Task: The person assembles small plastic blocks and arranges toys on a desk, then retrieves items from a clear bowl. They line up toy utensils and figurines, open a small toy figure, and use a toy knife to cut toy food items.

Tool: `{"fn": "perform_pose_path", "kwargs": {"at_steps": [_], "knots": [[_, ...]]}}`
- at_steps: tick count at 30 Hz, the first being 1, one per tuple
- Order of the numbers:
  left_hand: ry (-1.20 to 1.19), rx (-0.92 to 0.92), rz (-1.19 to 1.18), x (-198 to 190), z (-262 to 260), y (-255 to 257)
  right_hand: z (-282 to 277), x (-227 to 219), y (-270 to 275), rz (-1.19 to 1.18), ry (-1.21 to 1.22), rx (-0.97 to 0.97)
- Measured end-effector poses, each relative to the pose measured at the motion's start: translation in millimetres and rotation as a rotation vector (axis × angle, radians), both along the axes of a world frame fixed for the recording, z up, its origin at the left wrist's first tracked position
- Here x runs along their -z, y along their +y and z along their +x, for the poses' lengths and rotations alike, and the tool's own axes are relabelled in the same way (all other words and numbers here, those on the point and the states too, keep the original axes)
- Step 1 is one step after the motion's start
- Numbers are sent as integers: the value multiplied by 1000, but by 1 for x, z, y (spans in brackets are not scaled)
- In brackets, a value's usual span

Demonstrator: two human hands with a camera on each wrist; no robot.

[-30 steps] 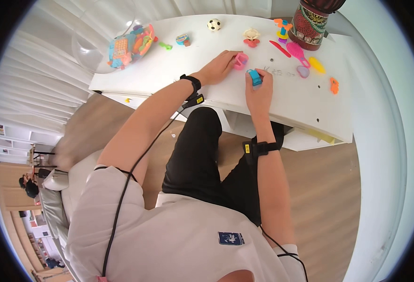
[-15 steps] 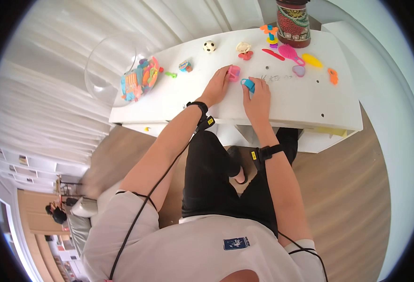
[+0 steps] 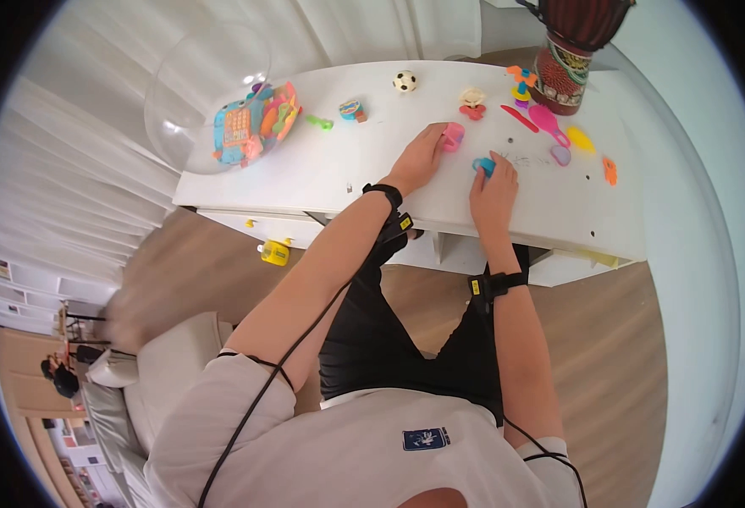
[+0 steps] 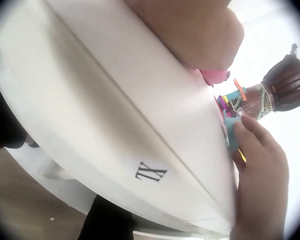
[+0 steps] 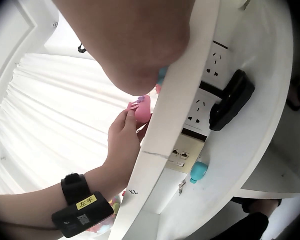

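My left hand (image 3: 419, 159) pinches a small rounded pink toy (image 3: 453, 137) on the white tabletop. A purple flower-like decoration shows on the pink toy (image 5: 141, 112) in the right wrist view. Close by on the right, my right hand (image 3: 495, 199) pinches a small blue toy (image 3: 482, 167) with a ring-like end, low over the tabletop. From the left wrist, the blue toy (image 4: 231, 132) sits between thumb and fingers of the right hand (image 4: 262, 165). The right wrist view hides most of the blue toy behind the hand.
A clear bowl (image 3: 169, 93) full of colourful toys lies at the table's left. Behind my hands are a small football (image 3: 405, 81) and a doll-like toy (image 3: 472, 103). Rightward lie a pink hairbrush (image 3: 548, 120), a yellow piece (image 3: 581, 140) and an orange piece (image 3: 610, 171); a drum (image 3: 559, 80) stands behind.
The head view has shifted. The blue toy has turned in my right hand and is more covered by the fingers. My left hand keeps hold of the pink toy.
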State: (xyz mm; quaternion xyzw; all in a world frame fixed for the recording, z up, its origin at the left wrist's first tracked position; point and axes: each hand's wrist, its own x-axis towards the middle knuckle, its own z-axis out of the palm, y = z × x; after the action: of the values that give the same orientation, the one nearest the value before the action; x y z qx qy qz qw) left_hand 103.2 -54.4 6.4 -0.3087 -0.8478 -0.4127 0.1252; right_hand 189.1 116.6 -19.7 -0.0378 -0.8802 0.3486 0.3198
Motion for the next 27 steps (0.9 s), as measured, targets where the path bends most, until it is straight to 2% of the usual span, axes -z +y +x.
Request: {"fn": "perform_pose_path", "kwargs": {"at_steps": [4, 12, 19, 24, 27], "knots": [[-56, -15, 102, -3, 5, -1, -1, 2, 3, 98, 10, -17], [59, 21, 152, 4, 1, -6, 4, -6, 3, 142, -65, -16], [69, -86, 241, 11, 2, -11, 3, 0, 6, 225, -66, 34], [37, -147, 406, 15, 0, -9, 8, 1, 10, 275, -60, 91], [-20, -162, 377, 15, -2, -10, 9, -1, 11, 230, -108, 128]]}}
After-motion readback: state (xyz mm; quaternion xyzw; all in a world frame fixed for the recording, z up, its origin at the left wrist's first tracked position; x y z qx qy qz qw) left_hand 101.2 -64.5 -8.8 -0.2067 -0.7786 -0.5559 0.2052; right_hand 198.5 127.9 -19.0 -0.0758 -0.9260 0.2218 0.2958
